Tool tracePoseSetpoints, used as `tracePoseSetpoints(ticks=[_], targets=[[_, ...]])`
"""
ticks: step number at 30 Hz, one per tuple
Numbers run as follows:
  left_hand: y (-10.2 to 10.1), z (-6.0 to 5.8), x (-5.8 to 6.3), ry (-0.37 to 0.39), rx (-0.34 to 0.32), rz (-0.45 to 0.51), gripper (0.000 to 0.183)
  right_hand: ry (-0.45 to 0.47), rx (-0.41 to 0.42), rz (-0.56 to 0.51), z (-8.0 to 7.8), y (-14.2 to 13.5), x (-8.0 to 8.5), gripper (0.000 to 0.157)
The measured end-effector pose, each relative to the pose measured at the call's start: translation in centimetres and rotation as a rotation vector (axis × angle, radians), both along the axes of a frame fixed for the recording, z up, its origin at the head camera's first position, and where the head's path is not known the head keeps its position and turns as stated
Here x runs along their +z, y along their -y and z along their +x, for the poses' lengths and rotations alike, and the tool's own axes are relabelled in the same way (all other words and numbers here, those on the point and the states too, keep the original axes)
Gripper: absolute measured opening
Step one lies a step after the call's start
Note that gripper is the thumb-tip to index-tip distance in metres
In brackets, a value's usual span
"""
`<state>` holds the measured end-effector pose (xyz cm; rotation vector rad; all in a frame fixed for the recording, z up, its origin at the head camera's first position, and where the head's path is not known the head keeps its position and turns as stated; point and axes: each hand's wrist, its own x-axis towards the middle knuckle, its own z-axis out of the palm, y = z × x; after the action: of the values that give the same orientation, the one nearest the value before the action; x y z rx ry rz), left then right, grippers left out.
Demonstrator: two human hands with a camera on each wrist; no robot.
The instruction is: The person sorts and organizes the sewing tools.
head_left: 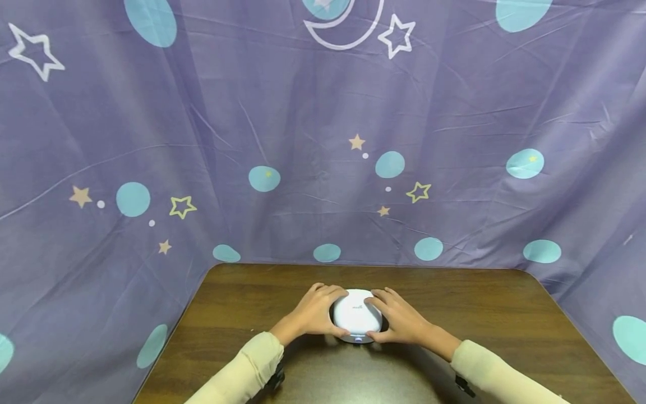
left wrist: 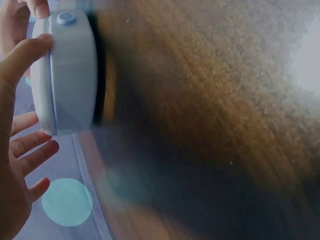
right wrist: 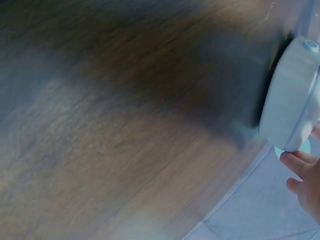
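Observation:
A white, rounded device (head_left: 357, 315) with small lettering on its lid sits on the wooden table, between both hands. From the left, my left hand (head_left: 314, 314) grips it, thumb near the front and fingers around the far side. My right hand (head_left: 402, 321) holds the opposite side in much the same way. The left wrist view shows a round button (left wrist: 66, 18) on the front and the left thumb at the lid seam. In the right wrist view, fingertips (right wrist: 295, 159) of the right hand touch the device's edge. The lid appears closed; its inside is hidden.
The brown wooden table (head_left: 242, 303) has rounded far corners. A purple curtain (head_left: 313, 112) with stars and teal spots hangs behind the table and along its sides. Light reflects off the tabletop near the front.

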<state>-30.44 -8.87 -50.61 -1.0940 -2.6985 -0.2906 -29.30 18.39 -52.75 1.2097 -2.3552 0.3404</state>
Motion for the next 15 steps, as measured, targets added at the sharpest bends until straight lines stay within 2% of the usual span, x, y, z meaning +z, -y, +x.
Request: tracePoseSetpoints(ticks=[15], targets=[[-0.02, -0.18, 0.26, -0.004, 0.023, -0.065, 0.094, -0.041, -0.016, 0.070, -0.43, -0.52, 0.60, 0.073]])
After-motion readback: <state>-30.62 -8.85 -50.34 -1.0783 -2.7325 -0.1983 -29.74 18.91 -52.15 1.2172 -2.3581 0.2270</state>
